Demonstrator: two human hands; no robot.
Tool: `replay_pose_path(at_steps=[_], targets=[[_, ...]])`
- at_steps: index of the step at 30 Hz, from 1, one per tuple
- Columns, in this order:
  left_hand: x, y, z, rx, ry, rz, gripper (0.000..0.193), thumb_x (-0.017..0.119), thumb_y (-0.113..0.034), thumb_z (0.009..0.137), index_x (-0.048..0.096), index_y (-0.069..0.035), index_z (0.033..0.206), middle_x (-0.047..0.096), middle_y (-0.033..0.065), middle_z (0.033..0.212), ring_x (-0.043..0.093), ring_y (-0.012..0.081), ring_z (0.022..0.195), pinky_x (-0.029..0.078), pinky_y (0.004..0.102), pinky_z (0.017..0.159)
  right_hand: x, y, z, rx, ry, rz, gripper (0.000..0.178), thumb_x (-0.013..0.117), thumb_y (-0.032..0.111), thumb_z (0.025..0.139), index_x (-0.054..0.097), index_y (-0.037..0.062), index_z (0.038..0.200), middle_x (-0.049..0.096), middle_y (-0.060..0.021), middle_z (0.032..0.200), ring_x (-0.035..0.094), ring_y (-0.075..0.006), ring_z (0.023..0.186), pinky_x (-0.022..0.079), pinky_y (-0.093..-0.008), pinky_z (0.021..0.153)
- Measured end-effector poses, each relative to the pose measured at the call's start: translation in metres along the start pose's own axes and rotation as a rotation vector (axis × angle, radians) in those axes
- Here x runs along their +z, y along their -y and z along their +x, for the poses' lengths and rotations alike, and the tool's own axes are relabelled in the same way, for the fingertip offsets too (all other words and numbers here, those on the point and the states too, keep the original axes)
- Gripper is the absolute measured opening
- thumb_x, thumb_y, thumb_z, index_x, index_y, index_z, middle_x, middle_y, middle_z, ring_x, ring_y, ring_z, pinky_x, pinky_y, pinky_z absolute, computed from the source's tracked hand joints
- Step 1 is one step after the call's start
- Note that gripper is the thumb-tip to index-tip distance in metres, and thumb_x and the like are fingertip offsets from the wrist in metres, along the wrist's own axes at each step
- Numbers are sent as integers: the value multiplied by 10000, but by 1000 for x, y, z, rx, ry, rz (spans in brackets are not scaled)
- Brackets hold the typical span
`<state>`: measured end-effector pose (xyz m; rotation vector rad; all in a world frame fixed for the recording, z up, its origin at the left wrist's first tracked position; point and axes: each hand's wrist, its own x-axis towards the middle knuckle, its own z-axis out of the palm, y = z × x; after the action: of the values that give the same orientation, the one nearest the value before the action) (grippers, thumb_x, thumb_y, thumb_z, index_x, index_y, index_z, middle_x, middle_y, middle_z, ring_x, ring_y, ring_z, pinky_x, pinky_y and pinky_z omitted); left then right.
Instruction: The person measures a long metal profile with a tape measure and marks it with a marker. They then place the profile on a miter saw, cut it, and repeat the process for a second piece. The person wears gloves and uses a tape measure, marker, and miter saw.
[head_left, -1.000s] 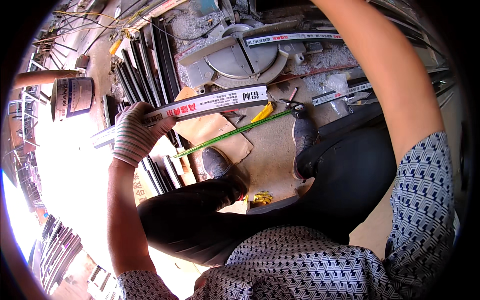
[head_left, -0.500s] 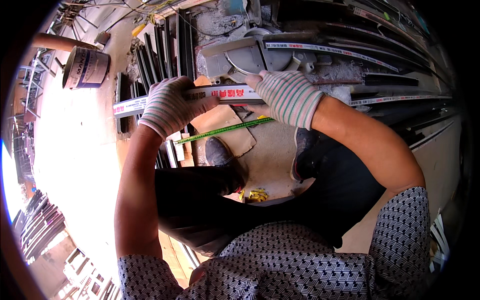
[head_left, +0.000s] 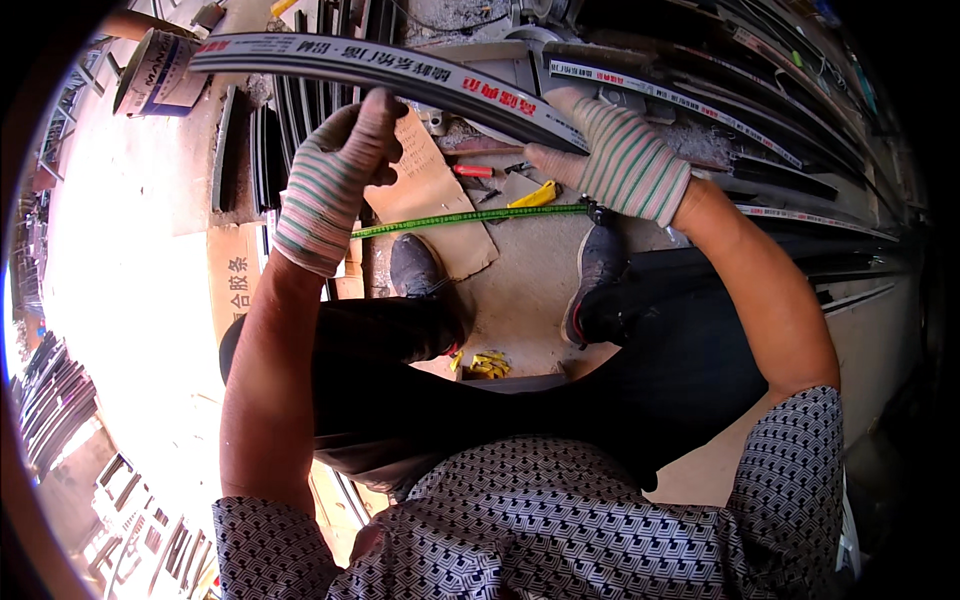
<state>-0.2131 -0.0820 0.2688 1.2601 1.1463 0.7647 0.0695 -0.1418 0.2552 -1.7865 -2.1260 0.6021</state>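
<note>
A dark metal profile (head_left: 385, 75) with a printed white strip along it is held up across the upper middle, its left end raised and reaching over to the bucket. My right hand (head_left: 625, 155), in a striped knit glove, grips its right end between thumb and fingers. Below the profile's middle is my gloved left hand (head_left: 330, 190), fingers half curled and apart, with nothing in them. The topmost fingertip comes close to the profile's lower edge; whether it touches I cannot tell. Partly hidden behind the profile is the grey base of a mitre saw (head_left: 510, 65).
A green tape measure blade (head_left: 470, 216) stretches above my shoes. Beyond it lie cardboard (head_left: 430, 180), a yellow tool (head_left: 533, 195) and a red piece (head_left: 473, 171). Long profiles (head_left: 690, 105) crowd the right; more dark bars (head_left: 265, 150) lie left. A bucket (head_left: 160, 75) stands far left.
The profile's left end has swung up and away, out of my left hand, which has loosened from it. My right hand still holds the other end and has shifted slightly right.
</note>
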Motion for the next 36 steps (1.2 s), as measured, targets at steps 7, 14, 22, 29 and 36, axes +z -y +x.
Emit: replay_pose_path(at_steps=[7,14,22,29,36], targets=[[6,-7,5,-21,190,-474,640,590,-469,1031,531,30,1427,543,-32,764,403,88,634,400,282,749,10,3,-7,-69,149,352,782,720,567,900,554,-55,1344,685,-271,1165,686,-336,1112,545,-397,968],[-5,11,14,-9,266,-328,674,678,-463,976,542,26,1419,553,-46,764,472,82,660,473,303,775,17,-24,-7,-71,251,539,705,709,574,917,611,-19,1286,695,-141,1074,677,-239,1004,548,-335,947],[-17,6,44,-30,169,-449,634,635,-445,1009,531,26,1420,469,-49,732,404,66,638,437,262,777,98,-193,-14,237,257,397,407,699,420,959,700,52,1134,687,-18,845,609,-139,763,520,-301,700],[-37,14,70,-37,171,-409,652,661,-494,982,567,7,1388,690,32,1037,623,100,815,521,273,750,187,-212,-56,331,592,-410,676,770,389,846,514,167,1430,583,-155,1335,589,-342,1247,526,-465,1018],[-20,4,70,-47,70,-387,638,623,-444,1017,523,37,1424,459,-39,734,391,77,638,419,258,749,210,-225,-42,356,699,-420,600,817,299,809,561,115,1320,594,-164,1302,597,-345,1224,546,-453,995]])
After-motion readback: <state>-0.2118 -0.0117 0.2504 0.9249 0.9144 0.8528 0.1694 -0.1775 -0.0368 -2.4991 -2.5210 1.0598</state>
